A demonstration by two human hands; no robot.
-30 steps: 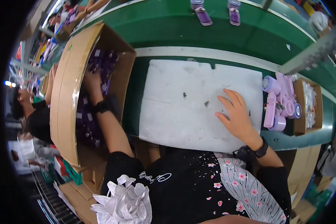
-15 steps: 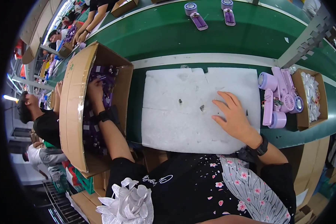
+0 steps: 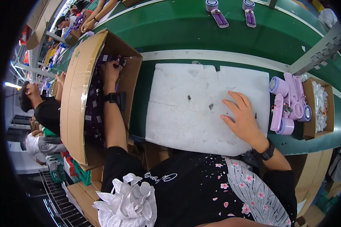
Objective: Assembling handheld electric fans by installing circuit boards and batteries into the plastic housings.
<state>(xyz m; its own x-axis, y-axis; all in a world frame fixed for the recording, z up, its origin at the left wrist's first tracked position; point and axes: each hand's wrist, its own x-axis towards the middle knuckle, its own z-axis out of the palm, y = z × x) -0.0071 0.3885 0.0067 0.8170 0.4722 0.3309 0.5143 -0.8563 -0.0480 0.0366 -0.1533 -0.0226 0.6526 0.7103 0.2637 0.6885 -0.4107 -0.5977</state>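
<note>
My left hand [image 3: 110, 72] reaches into a tall cardboard box [image 3: 76, 98] on my left that holds several purple parts [image 3: 93, 113]; its fingers close around one of them near the box's far end. My right hand [image 3: 240, 115] lies flat, fingers spread, on a white foam pad [image 3: 185, 109] on the green bench, holding nothing. Two small dark bits [image 3: 211, 106] lie on the pad just left of that hand.
Several purple gadgets [image 3: 288, 106] are piled right of the pad beside a small cardboard box [image 3: 319, 109] of white pieces. Two more purple gadgets [image 3: 218, 13] lie on the green conveyor belt [image 3: 170, 34] beyond. Other people work at the far left.
My left hand has reached deeper toward the far end of the big box. My right hand stays flat on the foam pad, nearly unmoved.
</note>
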